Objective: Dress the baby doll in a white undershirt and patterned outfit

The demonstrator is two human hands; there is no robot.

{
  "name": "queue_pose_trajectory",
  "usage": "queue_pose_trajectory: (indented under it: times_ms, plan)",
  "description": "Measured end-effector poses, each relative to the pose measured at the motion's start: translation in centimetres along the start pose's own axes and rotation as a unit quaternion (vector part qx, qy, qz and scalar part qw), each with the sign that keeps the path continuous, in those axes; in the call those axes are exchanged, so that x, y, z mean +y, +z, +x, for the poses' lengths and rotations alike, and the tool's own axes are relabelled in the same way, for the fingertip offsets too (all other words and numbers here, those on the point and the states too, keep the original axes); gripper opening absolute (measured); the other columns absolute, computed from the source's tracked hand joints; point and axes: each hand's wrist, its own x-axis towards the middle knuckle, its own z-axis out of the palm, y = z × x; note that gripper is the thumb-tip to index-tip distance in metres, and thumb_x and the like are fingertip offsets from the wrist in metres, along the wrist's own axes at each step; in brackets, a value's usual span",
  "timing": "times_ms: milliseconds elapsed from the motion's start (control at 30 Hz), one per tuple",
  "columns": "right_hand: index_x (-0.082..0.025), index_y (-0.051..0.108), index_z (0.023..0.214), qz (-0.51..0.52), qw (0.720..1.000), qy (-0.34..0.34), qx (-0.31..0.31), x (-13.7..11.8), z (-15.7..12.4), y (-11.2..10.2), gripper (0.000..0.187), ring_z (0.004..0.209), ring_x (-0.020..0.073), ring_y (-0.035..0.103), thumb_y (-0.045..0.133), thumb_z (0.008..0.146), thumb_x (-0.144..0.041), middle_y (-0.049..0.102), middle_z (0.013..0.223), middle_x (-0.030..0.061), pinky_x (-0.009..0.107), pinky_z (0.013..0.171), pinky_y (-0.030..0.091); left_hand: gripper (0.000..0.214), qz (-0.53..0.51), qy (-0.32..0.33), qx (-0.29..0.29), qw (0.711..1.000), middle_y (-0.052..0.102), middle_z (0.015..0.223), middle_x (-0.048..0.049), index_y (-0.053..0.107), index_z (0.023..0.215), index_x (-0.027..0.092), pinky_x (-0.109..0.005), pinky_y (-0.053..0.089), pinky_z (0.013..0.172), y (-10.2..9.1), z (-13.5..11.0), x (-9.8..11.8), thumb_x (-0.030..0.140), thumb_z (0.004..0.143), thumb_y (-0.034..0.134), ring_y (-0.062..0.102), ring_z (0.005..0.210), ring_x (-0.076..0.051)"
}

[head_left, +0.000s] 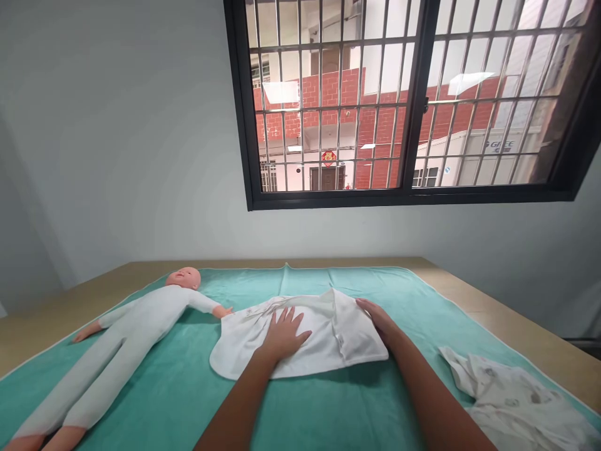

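Observation:
A white folded baby garment (328, 338) lies in the middle of a teal blanket (188, 388). My left hand (283, 333) rests flat on its left half, fingers stretched out and spread. My right hand (378, 318) lies at the garment's upper right edge, palm down with fingers extended; whether the fingertips pinch the cloth is not clear. A baby doll (141, 326) in a white one-piece lies on its back to the left, arms out, its hand nearly touching the garment.
A second crumpled white garment (511, 391) lies at the blanket's right edge. The blanket covers a wooden table (516, 319) set against a grey wall below a barred window (404, 100).

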Motion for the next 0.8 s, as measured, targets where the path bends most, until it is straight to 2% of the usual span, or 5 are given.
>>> queue_pose_trajectory:
  times_ms: [200, 367, 600, 700, 800]
  plan:
    - [-0.019, 0.065, 0.098, -0.091, 0.984, -0.048, 0.143, 1.5, 1.7, -0.7, 0.039, 0.088, 0.0231, 0.061, 0.058, 0.072, -0.048, 0.068, 0.095, 0.0054, 0.032, 0.079, 0.047, 0.077, -0.006, 0.002, -0.006, 1.0, 0.021, 0.159, -0.0069, 0.033, 0.146, 0.03, -0.06, 0.006, 0.116, -0.2, -0.3, 0.1, 0.074, 0.086, 0.016, 0.014, 0.146, -0.032]
    - [-0.019, 0.067, 0.09, -0.202, 0.951, -0.077, 0.22, 2.1, 2.9, -1.3, 0.032, 0.088, 0.024, 0.058, 0.058, 0.062, -0.032, 0.065, 0.091, 0.0057, 0.035, 0.084, 0.042, 0.078, -0.026, 0.003, -0.013, 1.0, 0.022, 0.159, -0.0058, 0.033, 0.146, 0.032, -0.062, 0.007, 0.115, 0.1, -0.1, 0.0, 0.077, 0.083, 0.021, 0.013, 0.147, -0.032]
    - [-0.021, 0.068, 0.089, -0.261, 0.941, -0.076, 0.2, 3.4, 3.1, -1.2, 0.029, 0.083, 0.0214, 0.062, 0.055, 0.067, -0.035, 0.069, 0.091, 0.0042, 0.032, 0.078, 0.045, 0.056, -0.023, -0.001, 0.065, 0.998, 0.04, 0.15, -0.009, 0.049, 0.134, 0.027, -0.062, 0.018, 0.113, -0.2, -0.2, 0.6, 0.06, 0.091, 0.034, 0.029, 0.14, -0.032]
    - [-0.022, 0.068, 0.085, -0.274, 0.94, -0.075, 0.192, 3.7, 2.8, -1.1, 0.025, 0.084, 0.0214, 0.063, 0.053, 0.072, -0.038, 0.071, 0.09, 0.0038, 0.031, 0.079, 0.045, 0.038, -0.027, 0.03, 0.099, 0.994, 0.056, 0.133, -0.0088, 0.057, 0.122, 0.024, -0.051, 0.028, 0.11, -1.6, -0.9, 2.1, 0.044, 0.095, 0.038, 0.046, 0.126, -0.027]
    - [-0.024, 0.068, 0.083, -0.282, 0.938, -0.078, 0.184, 3.7, 2.8, -0.8, 0.024, 0.084, 0.0215, 0.063, 0.054, 0.074, -0.041, 0.072, 0.088, 0.003, 0.031, 0.079, 0.044, 0.026, -0.039, 0.086, 0.11, 0.989, 0.065, 0.11, -0.0041, 0.063, 0.105, 0.025, -0.036, 0.041, 0.094, -2.7, -2.5, 5.0, 0.04, 0.095, 0.044, 0.056, 0.105, -0.02]
